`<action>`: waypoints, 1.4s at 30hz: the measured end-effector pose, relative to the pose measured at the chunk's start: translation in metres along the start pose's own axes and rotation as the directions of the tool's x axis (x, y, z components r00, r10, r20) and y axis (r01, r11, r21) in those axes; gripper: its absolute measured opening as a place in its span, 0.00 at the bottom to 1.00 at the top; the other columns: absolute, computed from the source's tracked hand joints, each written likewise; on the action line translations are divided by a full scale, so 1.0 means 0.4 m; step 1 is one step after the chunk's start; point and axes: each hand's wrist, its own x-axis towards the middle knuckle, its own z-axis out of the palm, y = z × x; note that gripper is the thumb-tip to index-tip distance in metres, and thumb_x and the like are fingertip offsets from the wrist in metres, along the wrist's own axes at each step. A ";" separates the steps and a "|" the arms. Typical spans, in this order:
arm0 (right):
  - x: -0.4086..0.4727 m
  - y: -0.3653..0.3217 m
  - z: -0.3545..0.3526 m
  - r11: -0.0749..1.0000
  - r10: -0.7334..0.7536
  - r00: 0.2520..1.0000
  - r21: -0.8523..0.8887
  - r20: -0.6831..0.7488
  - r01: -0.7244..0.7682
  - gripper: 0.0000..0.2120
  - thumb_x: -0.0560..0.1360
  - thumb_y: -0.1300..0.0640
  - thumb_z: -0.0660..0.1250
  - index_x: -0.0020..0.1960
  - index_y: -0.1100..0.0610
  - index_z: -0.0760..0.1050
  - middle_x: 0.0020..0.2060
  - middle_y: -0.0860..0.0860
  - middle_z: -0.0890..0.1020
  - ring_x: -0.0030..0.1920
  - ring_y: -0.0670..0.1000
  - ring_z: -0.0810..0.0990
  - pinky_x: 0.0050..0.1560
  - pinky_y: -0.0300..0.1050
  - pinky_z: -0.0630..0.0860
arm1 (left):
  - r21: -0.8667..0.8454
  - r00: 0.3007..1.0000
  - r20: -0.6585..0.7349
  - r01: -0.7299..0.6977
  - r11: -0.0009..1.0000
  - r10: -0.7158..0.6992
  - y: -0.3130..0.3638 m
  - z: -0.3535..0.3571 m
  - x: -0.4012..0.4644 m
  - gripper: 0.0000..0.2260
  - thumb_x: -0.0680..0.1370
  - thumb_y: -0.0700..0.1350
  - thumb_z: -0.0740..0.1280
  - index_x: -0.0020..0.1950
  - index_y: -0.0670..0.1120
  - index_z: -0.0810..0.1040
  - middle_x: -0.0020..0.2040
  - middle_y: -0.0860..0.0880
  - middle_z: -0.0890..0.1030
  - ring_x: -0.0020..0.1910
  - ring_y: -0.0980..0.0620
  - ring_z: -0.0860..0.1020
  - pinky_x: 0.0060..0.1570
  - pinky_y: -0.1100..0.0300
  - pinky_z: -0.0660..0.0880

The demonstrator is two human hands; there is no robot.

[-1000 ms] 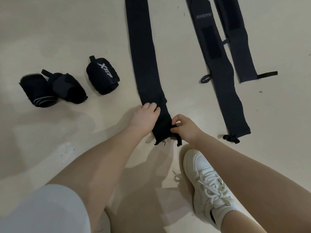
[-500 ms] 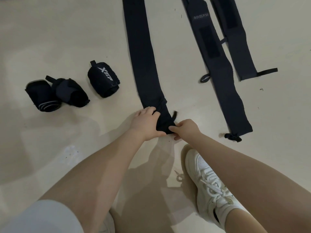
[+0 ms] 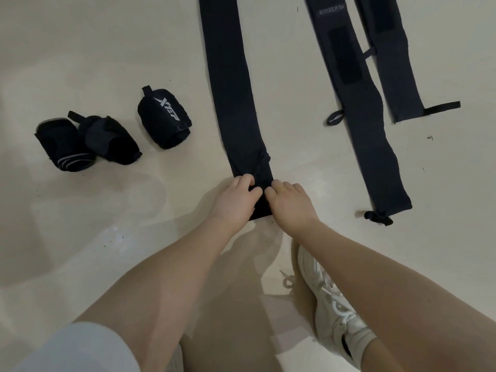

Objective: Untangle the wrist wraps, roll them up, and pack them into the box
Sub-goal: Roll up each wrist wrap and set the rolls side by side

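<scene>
Black, soft, limp wrist wrap (image 3: 230, 84) flat on floor (image 3: 107, 49); near end curled under left hand (image 3: 233, 200) and right hand (image 3: 291, 201), both gripping. Best held at both edges, rolled tight.

Both hands (image 3: 236, 200) now rolling wrap end (image 3: 259, 208)

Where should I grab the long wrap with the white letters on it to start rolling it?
Probably the near end of the lettered wrap, just above the little knotted loop. It lies flat and stretched away from you, so come from above with both hands, pinching the two corners of that end, as the left hand and right hand do on the middle wrap.
</scene>
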 end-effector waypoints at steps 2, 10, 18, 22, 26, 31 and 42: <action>-0.010 0.024 0.020 0.990 -0.139 0.990 -0.033 -0.012 0.139 0.16 0.55 0.55 0.80 0.36 0.58 0.77 0.34 0.53 0.77 0.32 0.53 0.76 0.31 0.40 0.69 | -0.016 1.000 -0.004 0.010 1.000 -0.010 -0.004 0.001 0.003 0.08 0.78 0.42 0.61 0.55 0.42 0.74 0.67 0.48 0.67 0.63 0.48 0.66 0.47 0.58 0.65; -0.014 0.032 0.012 0.971 -0.186 0.982 -0.155 -0.025 0.180 0.08 0.63 0.62 0.59 0.34 0.56 0.77 0.34 0.51 0.77 0.33 0.52 0.76 0.29 0.40 0.65 | -0.009 0.996 -0.030 -0.088 0.996 0.087 -0.033 0.006 0.007 0.14 0.80 0.50 0.61 0.55 0.42 0.80 0.68 0.51 0.69 0.64 0.50 0.69 0.52 0.58 0.67; 0.043 0.034 -0.016 0.957 0.172 0.962 0.198 0.211 -0.214 0.08 0.77 0.57 0.59 0.55 0.53 0.72 0.46 0.50 0.81 0.49 0.54 0.77 0.50 0.45 0.59 | -0.088 0.996 0.005 -0.090 0.992 0.091 -0.054 0.013 -0.001 0.17 0.81 0.51 0.60 0.57 0.42 0.81 0.71 0.52 0.69 0.68 0.52 0.68 0.59 0.60 0.67; 0.059 0.028 -0.039 0.882 0.345 0.904 0.241 0.252 -0.404 0.12 0.75 0.54 0.64 0.51 0.56 0.63 0.43 0.51 0.77 0.44 0.56 0.74 0.48 0.47 0.60 | -0.110 0.999 -0.037 0.009 0.994 -0.014 -0.025 0.006 0.011 0.14 0.81 0.48 0.60 0.62 0.42 0.75 0.62 0.48 0.74 0.58 0.48 0.73 0.53 0.53 0.72; 0.058 0.003 -0.040 0.972 0.233 0.972 0.026 -0.044 -0.232 0.09 0.67 0.61 0.71 0.45 0.57 0.73 0.42 0.53 0.76 0.44 0.56 0.75 0.41 0.45 0.63 | -0.245 0.987 -0.117 0.082 0.966 -0.113 -0.018 0.000 0.012 0.07 0.79 0.43 0.62 0.55 0.41 0.74 0.52 0.45 0.76 0.49 0.44 0.75 0.45 0.50 0.72; 0.056 0.023 -0.023 0.995 -0.086 0.993 0.041 -0.079 0.089 0.13 0.57 0.57 0.80 0.33 0.58 0.76 0.31 0.53 0.77 0.32 0.55 0.77 0.32 0.42 0.71 | -0.347 0.966 -0.155 0.142 0.927 -0.206 -0.017 0.009 0.020 0.06 0.78 0.39 0.63 0.49 0.38 0.77 0.61 0.47 0.72 0.48 0.45 0.76 0.45 0.51 0.73; 0.130 0.052 -0.051 0.967 0.021 0.960 0.237 0.279 -0.090 0.13 0.79 0.60 0.57 0.60 0.57 0.75 0.56 0.54 0.74 0.56 0.56 0.73 0.45 0.45 0.68 | -0.130 0.990 -0.033 0.134 0.982 -0.140 -0.017 -0.001 0.029 0.16 0.80 0.48 0.61 0.63 0.40 0.73 0.66 0.49 0.69 0.55 0.46 0.74 0.54 0.56 0.69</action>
